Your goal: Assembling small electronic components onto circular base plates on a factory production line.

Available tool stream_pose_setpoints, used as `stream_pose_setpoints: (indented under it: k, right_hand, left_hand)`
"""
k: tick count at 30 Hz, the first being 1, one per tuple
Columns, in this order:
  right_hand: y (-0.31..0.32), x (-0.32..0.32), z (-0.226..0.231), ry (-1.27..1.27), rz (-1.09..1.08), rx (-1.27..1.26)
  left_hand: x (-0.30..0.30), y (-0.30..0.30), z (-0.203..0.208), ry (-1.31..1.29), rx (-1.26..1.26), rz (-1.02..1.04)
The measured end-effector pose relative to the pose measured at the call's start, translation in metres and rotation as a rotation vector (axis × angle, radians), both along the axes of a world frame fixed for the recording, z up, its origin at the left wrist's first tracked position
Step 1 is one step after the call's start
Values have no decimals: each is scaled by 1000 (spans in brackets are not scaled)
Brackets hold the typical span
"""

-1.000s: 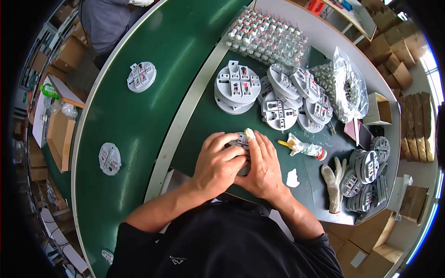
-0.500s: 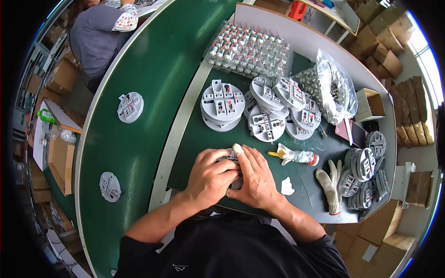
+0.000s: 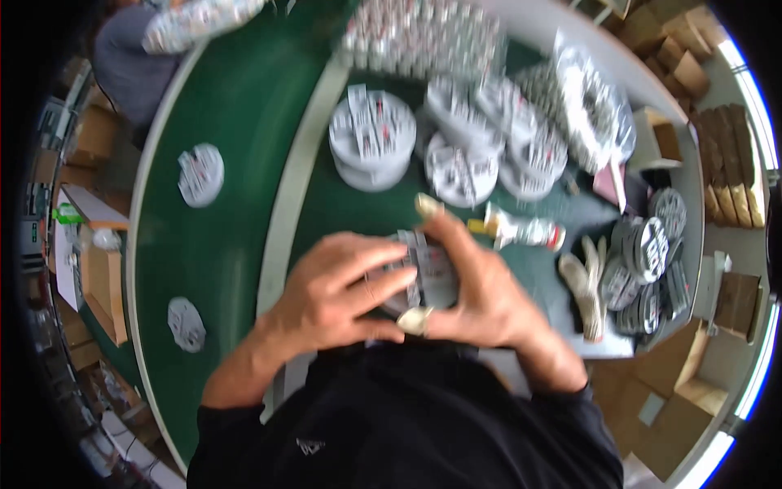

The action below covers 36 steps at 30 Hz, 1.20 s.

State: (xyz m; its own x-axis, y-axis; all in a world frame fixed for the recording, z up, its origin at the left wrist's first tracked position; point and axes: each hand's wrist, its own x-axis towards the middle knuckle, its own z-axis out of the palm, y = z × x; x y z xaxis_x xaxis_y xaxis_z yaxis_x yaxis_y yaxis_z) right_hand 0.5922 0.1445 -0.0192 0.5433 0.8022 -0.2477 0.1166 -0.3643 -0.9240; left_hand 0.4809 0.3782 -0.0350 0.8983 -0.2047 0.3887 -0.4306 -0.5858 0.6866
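Observation:
Between my hands, low over the near edge of the green table, is a round grey plastic base with raised blocks on its top. My left hand grips it from the left, fingers bent across its top. My right hand cups its right side, thumb by the near rim and forefinger reaching past the far rim. Pale wraps cover the right thumb and one fingertip. Motion blur hides the base's details, and my fingers cover much of it. Beyond my hands stand a stack of similar bases and a heap of them.
Right of my hands lie a white-wrapped tube and a knitted glove. More bases pile up at the right. Behind are a clear bag of small parts and a tray of parts. A co-worker sits far left.
My hands have spread apart from pressing together on top of the base; the right forefinger and thumb now open around it. The view has shifted, and the co-worker's sleeved arm is stretched out further.

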Motion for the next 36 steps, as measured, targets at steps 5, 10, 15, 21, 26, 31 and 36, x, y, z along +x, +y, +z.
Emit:
stream_pose_setpoints:
  k: [5, 10, 15, 21, 26, 31, 36]
  right_hand:
    - [-28, 65, 12, -212, 18, 165]
    - [-124, 276, -7, -947, -593, -498]
    - [-115, 332, -37, -810, -305, -713]
    - [-120, 329, -40, -867, -452, -665]
    - [-129, 294, -22, -738, -747, -303]
    - [-125, 169, -2, -599, -895, -72]
    - [-66, 26, -31, 200, -553, 304]
  left_hand:
    - [1, 3, -24, 7, -76, 240]
    - [6, 4, -46, 601, -741, 623]
    - [2, 8, -54, 651, -832, 621]
    - [3, 13, -53, 660, -845, 610]
    - [6, 15, -55, 653, -852, 599]
    - [9, 19, -57, 639, -866, 590]
    - [14, 21, -53, 618, -866, 595]
